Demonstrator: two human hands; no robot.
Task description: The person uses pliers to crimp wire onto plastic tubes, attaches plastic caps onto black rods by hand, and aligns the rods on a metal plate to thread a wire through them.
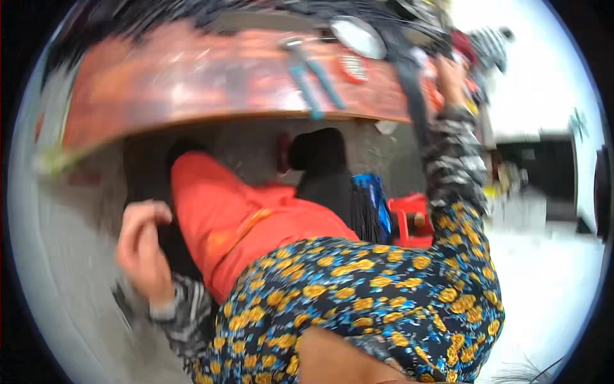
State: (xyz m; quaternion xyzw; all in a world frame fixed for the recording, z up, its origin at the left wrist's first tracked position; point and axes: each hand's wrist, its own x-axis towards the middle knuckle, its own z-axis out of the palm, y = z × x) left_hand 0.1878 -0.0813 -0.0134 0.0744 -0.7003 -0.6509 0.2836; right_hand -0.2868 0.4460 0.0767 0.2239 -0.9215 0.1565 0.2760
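Across my reddish table [192, 96] lie blue-handled pliers [326, 82], blurred clutter [465, 48] crowding its right end. My right hand [451, 78] reaches there; whether its fingers grip, I cannot tell. My left hand [146, 253] hangs empty, fingers loosely bent. I judge this a reach, needing a sure hold next.

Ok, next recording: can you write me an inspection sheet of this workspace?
Surface: reddish-brown table, shiny in patches, view blurred.
Job's things: dark strip hanging past the near edge beside the right hand; contact unclear. Teal-handled tool lying on the table.
Clutter: dark pile along the far side; oval white-faced item; red-and-white round item.
Grips: left hand off the table, fingers loosely curled, holding nothing visible; right hand among blurred items, its hold unreadable.
Cables: nothing seen that is clearly a cable.
Surroundings: red plastic item and blue item below table level.
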